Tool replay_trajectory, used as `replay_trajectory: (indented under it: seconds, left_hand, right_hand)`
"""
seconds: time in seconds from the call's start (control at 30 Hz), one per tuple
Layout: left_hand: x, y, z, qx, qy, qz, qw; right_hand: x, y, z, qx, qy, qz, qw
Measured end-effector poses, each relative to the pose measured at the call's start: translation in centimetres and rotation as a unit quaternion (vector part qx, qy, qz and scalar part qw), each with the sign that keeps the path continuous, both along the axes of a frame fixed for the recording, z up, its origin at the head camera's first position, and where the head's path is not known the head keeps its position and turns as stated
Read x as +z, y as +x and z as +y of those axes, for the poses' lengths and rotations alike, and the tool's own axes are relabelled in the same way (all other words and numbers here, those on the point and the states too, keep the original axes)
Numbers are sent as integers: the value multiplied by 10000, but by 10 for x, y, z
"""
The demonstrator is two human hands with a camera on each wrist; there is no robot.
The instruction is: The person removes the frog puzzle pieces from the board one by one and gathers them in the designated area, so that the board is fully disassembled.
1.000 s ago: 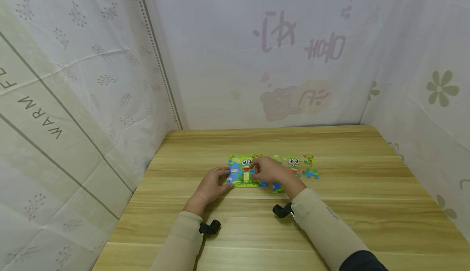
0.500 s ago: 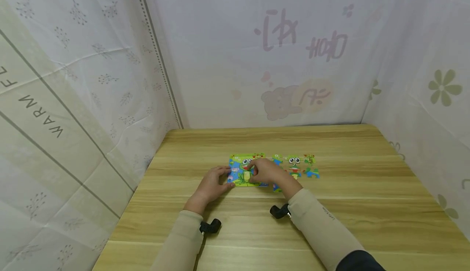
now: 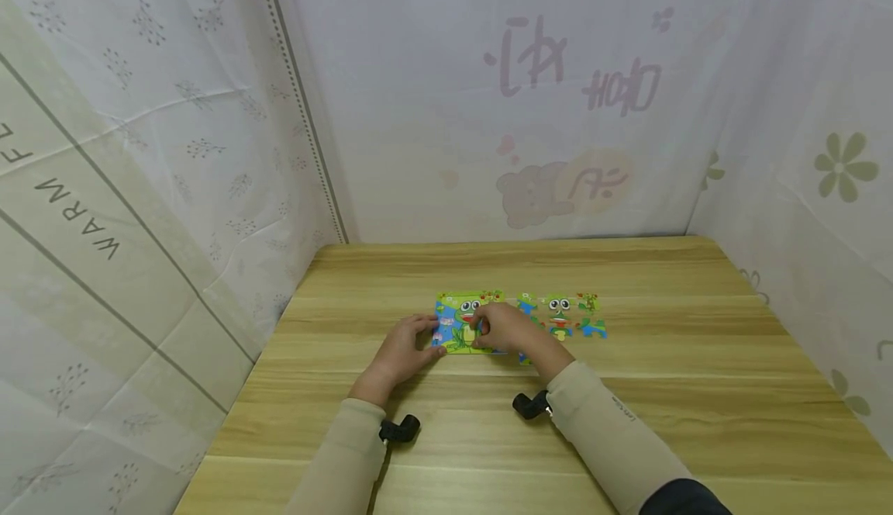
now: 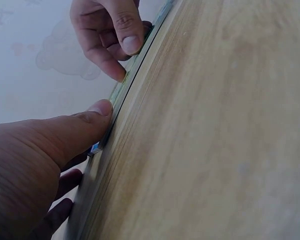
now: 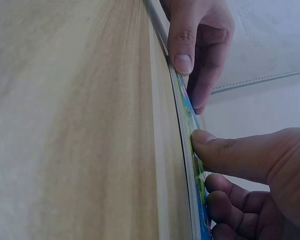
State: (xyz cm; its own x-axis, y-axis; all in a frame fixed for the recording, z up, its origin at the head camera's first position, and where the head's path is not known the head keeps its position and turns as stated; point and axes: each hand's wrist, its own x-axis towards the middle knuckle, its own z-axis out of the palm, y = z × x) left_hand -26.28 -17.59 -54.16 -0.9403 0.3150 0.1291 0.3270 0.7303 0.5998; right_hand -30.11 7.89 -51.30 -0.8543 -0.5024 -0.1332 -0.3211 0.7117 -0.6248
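Note:
A small frog puzzle board lies flat on the wooden table. My left hand holds its left side, with the thumb at the near corner and the fingers along the left edge. The left thumb rests on the board's edge in the left wrist view. My right hand is over the board's right half, fingers curled and thumb touching the board. Whether a piece sits between those fingertips is hidden. Right of the board lie several loose puzzle pieces, among them one with frog eyes and a blue one.
The wooden table ends at patterned curtains at the back and both sides. Black wrist cameras stick out from both sleeves, low over the table. My right forearm passes close to the loose pieces.
Over the last second my right hand has shifted slightly left on the board, so more of the loose pieces show. The left hand has stayed in place at the board's left side.

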Motion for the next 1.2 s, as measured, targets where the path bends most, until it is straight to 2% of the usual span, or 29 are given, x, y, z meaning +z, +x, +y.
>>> replay_trajectory:
  seconds: [0.43, 0.7, 0.93, 1.2]
  left_hand:
    - [-1, -2, 0, -15, -42, 18, 10000]
    - [-1, -2, -1, -39, -73, 41, 10000]
    - [-1, -2, -1, -51, -122, 43, 9999]
    - [-1, -1, 0, -13, -70, 28, 10000]
  right_hand:
    - [-1, 1, 0, 16, -60, -28, 10000]
    - [-4, -1, -1, 52, 40, 204, 9998]
    - [-7, -4, 1, 19, 8, 113, 9999]
    - [-5, -1, 4, 108, -299, -8, 9995]
